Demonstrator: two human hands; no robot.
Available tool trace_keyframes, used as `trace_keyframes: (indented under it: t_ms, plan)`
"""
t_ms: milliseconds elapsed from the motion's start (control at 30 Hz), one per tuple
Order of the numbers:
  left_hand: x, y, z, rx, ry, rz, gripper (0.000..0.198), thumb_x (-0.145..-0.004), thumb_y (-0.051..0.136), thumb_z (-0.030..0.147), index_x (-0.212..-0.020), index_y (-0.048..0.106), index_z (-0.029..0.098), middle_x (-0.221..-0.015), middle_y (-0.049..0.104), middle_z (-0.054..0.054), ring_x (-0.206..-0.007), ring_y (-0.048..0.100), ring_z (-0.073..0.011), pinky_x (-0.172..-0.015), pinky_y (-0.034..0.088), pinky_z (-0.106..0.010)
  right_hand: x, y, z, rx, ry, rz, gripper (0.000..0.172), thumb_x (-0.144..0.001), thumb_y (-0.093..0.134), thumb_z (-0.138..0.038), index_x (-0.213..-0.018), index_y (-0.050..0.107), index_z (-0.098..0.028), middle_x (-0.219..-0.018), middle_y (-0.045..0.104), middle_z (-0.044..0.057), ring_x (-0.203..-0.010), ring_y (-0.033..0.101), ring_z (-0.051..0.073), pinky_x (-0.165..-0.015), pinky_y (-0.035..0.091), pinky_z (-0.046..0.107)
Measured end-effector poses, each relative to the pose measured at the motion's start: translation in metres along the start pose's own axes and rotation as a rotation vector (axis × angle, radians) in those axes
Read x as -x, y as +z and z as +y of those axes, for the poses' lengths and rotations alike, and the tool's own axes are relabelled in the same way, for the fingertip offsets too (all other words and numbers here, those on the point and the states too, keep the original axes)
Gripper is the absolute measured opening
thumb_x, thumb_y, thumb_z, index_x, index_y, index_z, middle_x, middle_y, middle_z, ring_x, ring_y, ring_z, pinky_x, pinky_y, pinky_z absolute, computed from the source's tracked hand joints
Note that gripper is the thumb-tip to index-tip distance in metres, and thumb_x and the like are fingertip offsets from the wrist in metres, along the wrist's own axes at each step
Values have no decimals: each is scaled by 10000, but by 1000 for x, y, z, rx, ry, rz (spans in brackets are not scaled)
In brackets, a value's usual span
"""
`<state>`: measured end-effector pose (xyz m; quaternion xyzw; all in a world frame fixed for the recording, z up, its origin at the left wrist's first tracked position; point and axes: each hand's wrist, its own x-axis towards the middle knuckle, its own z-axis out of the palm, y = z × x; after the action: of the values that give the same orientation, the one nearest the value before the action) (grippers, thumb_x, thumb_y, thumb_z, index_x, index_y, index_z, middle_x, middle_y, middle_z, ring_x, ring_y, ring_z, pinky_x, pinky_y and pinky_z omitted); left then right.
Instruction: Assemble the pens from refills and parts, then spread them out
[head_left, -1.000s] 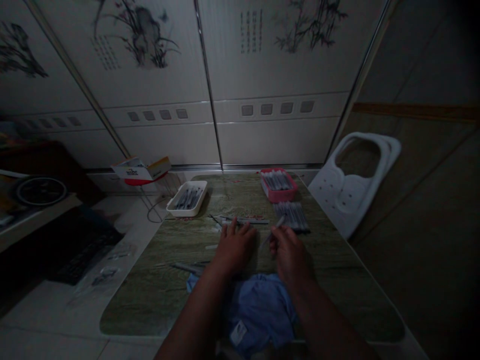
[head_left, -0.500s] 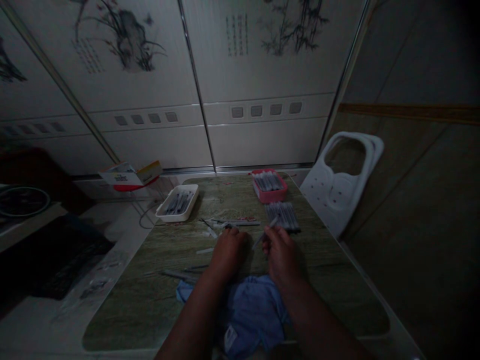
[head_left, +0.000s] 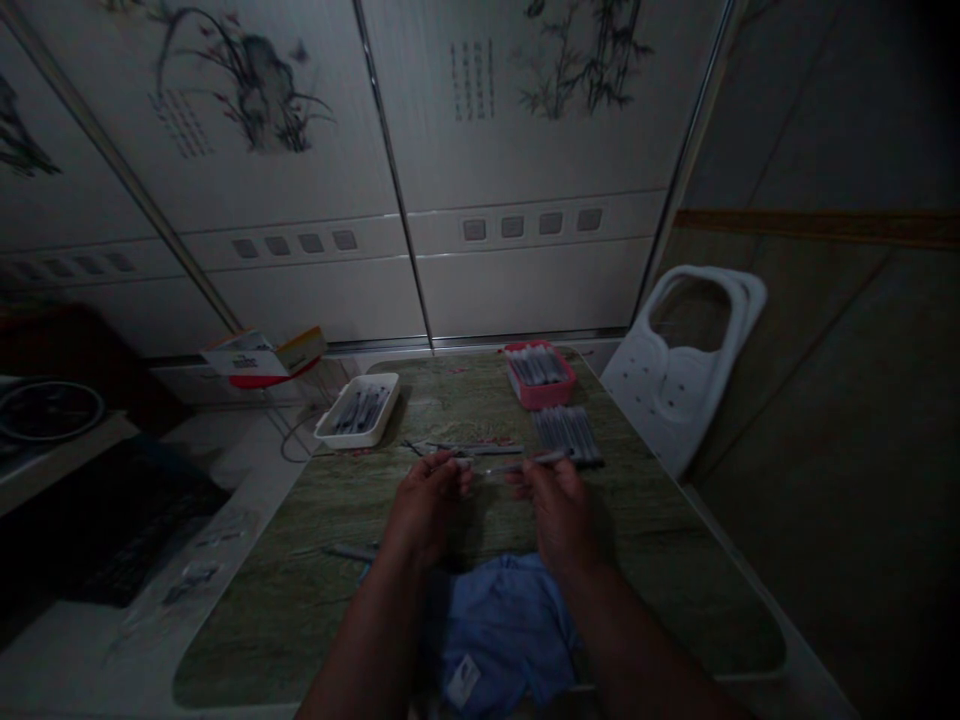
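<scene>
Over the middle of a green wood-grain table [head_left: 675,560], my left hand [head_left: 424,500] and my right hand [head_left: 551,500] are raised close together. My right hand pinches a thin grey pen [head_left: 525,465] lying level, its tip pointing at my left hand. The fingers of my left hand are curled round a small pen part [head_left: 459,462] at that tip; I cannot make it out in the dim light. A row of finished pens [head_left: 566,435] lies just beyond my right hand, in front of a pink tray [head_left: 541,372] of pens.
A white tray [head_left: 358,410] with pen parts stands at the table's far left. Loose pens [head_left: 465,447] lie across the middle. A blue cloth [head_left: 502,620] covers the near edge. A white plastic seat [head_left: 686,365] leans against the right wall. Panelled doors stand behind.
My left hand lifted off the table with a small part. My right hand turned the pen from slanted to level, and both hands came together.
</scene>
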<state>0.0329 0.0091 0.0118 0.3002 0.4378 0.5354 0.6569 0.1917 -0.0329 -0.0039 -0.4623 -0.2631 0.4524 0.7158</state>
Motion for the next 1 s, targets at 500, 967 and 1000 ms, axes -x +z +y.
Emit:
trace_keyframes:
  t_ms: [500,967,1000]
  plan:
    - [7,8,-4,28,-63,-29,179,-824,744,141,-979,653,154,-834,714,-53,-725,687,-124,-672,564,-214,4,3,-2,-3,-13,-68,240,-825,734,-427,-968,618,-272,-987,773,40,-863,737,241,-721,589,359]
    - [8,9,-8,-28,-43,-30,171,-817,744,158,-952,640,142,-772,689,-32,-661,662,-107,-624,534,-199,5,4,0,-67,46,-143,276,-807,764,-469,-949,658,-257,-949,779,41,-799,748,235,-648,569,333]
    - [8,8,-8,-30,-38,-32,176,-816,747,161,-954,640,143,-775,691,-32,-662,662,-107,-625,534,-200,4,4,1,-80,71,-141,286,-834,728,-515,-943,667,-258,-922,780,47,-782,748,239,-626,562,334]
